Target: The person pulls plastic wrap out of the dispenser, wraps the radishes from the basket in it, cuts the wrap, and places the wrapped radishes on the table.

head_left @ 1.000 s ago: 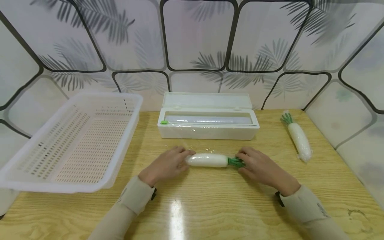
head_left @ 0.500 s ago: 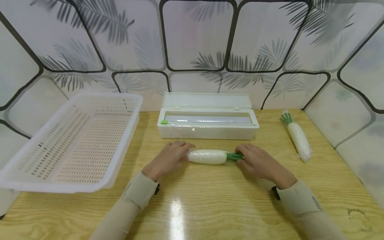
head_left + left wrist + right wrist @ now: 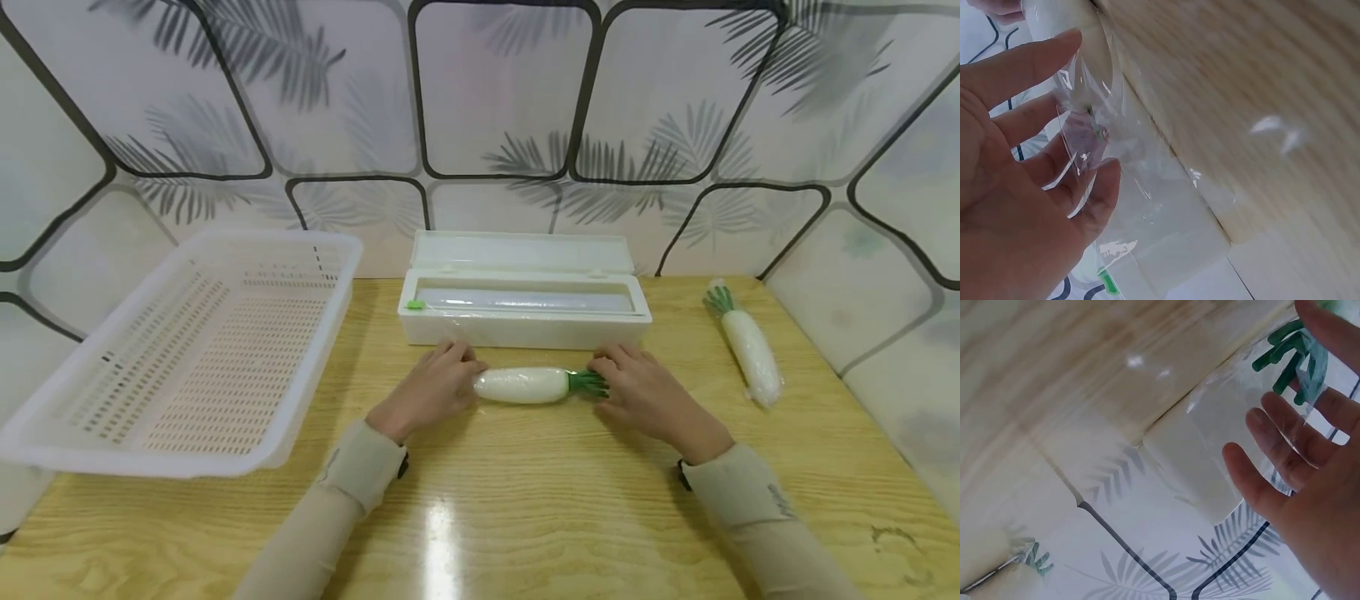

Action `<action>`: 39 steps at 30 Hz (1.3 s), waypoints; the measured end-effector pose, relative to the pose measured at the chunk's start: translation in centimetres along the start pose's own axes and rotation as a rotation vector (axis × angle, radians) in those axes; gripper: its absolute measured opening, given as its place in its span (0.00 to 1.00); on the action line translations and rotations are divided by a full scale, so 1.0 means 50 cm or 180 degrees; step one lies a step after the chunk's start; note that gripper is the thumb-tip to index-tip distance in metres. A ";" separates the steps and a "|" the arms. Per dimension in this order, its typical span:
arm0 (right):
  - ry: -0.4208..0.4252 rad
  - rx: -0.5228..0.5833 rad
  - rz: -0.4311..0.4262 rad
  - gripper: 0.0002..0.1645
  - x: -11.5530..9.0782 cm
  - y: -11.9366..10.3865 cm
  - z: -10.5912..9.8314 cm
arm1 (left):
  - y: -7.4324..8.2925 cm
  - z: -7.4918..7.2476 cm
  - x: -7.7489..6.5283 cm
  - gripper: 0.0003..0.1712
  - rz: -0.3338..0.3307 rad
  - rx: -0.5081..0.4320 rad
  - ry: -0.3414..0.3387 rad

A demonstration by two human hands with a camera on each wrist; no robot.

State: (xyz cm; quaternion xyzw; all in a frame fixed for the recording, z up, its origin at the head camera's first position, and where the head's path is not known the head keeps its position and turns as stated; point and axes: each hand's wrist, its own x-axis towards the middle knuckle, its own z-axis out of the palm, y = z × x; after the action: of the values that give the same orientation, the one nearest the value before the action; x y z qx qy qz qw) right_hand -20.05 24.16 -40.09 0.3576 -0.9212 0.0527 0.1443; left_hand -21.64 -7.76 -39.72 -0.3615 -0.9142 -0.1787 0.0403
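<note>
A white radish [image 3: 521,386] with green leaf stalks [image 3: 588,382] lies crosswise on the table, wrapped in clear film. My left hand [image 3: 431,387] grips its tip end, thumb and bent fingers about the film [image 3: 1125,137] in the left wrist view. At the stalk end, my right hand [image 3: 647,402] holds the other side; in the right wrist view its thumb and fingers surround the green stalks [image 3: 1288,359]. Just behind the radish stands a white cling film box [image 3: 528,331], lid raised, a film roll [image 3: 525,300] inside and a green slider [image 3: 416,305] at its left.
To the left is a large white perforated basket [image 3: 142,463]. Another film-wrapped radish [image 3: 752,354] lies at the right, stalks toward the wall. A patterned wall [image 3: 495,92] rises behind the wooden table [image 3: 540,517].
Both hands have moved away from the body with the radish, toward the film box. The stretch of film between radish and box has become shorter.
</note>
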 end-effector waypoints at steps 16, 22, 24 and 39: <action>0.0179 -0.0093 -0.0155 0.24 0.023 0.023 0.009 | -0.007 0.004 0.012 0.19 0.0124 0.0090 0.0179; 0.0109 -0.0024 -0.0118 0.20 0.029 0.031 0.007 | -0.011 0.000 0.021 0.18 -0.0007 -0.0156 0.0034; 0.0079 0.0004 -0.0091 0.18 0.031 0.033 0.007 | -0.014 0.000 0.025 0.18 -0.0064 -0.0223 -0.0013; 0.0119 -0.0238 -0.0152 0.16 0.039 0.028 0.014 | -0.026 -0.005 0.041 0.17 -0.0221 -0.0006 0.0066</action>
State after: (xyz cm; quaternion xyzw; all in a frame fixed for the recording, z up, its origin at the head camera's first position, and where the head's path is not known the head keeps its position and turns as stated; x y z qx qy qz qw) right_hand -22.55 23.80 -40.16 0.3728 -0.9108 0.0215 0.1760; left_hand -24.06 -7.41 -39.44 -0.3278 -0.9255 -0.1846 0.0432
